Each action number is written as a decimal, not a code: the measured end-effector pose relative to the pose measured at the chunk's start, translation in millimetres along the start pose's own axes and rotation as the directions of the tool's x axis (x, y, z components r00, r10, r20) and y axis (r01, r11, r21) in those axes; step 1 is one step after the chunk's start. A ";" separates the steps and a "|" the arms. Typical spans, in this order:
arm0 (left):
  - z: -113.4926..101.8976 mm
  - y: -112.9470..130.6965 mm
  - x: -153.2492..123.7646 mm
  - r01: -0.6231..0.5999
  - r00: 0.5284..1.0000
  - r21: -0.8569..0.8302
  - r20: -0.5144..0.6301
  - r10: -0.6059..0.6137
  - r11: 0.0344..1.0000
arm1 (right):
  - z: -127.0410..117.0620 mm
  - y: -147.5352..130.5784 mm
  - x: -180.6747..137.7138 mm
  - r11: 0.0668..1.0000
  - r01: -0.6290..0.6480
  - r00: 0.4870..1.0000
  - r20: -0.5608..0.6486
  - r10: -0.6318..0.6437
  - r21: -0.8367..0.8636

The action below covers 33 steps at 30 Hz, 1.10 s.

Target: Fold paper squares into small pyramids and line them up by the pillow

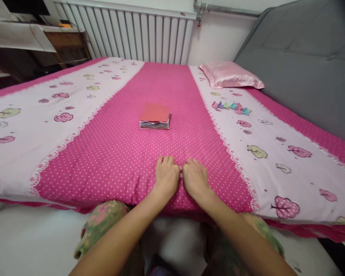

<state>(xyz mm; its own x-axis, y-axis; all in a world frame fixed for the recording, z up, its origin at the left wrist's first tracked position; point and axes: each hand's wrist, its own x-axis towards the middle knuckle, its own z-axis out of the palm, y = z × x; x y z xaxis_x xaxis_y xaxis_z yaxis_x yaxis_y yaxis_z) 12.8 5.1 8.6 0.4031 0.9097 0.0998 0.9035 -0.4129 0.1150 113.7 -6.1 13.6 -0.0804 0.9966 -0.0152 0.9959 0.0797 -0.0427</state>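
Both of my hands are at the near edge of the bed, side by side with their backs up. My left hand (167,175) is closed, fingers curled under. My right hand (194,177) is closed the same way, just to its right. Between the two thumbs shows a bit of pink paper (181,172), pinched from both sides; my hands hide most of it. Farther forward lies a square stack of coloured paper (155,113) with a red-orange sheet on top. To the right, several small folded paper shapes (231,106) in pink, purple, green and blue sit in a row.
The bed has a pink dotted cover (103,153) with white tree-print bands. A shiny pink pillow (231,74) rests by the grey headboard (299,57). Behind stand a white radiator (126,34) and, at left, a desk (66,42) with a monitor. My knees touch the bed's front.
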 end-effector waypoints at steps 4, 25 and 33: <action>4.3 -5.5 -2.1 0.019 0.999 -0.010 -0.026 -0.019 1.000 | 2.2 9.0 -1.3 0.998 0.061 0.998 -0.028 -0.061 0.004; 13.4 -44.9 6.2 0.171 0.925 -0.871 -0.019 -0.380 0.461 | 5.5 61.2 0.4 0.649 0.330 0.942 -0.191 -0.277 0.686; 14.5 -38.6 3.8 0.146 0.957 -0.865 0.001 -0.291 0.479 | 6.2 64.9 3.9 0.623 0.352 0.935 -0.235 -0.265 0.699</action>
<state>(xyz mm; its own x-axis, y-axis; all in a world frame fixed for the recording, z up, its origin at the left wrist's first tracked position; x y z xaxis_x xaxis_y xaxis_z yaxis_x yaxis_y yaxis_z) -18.4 25.1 -9.8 0.1231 0.9905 0.0614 0.3659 -0.1028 0.9249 177.8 2.9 4.5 -0.3298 0.9152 0.2315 0.5630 0.3876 -0.7299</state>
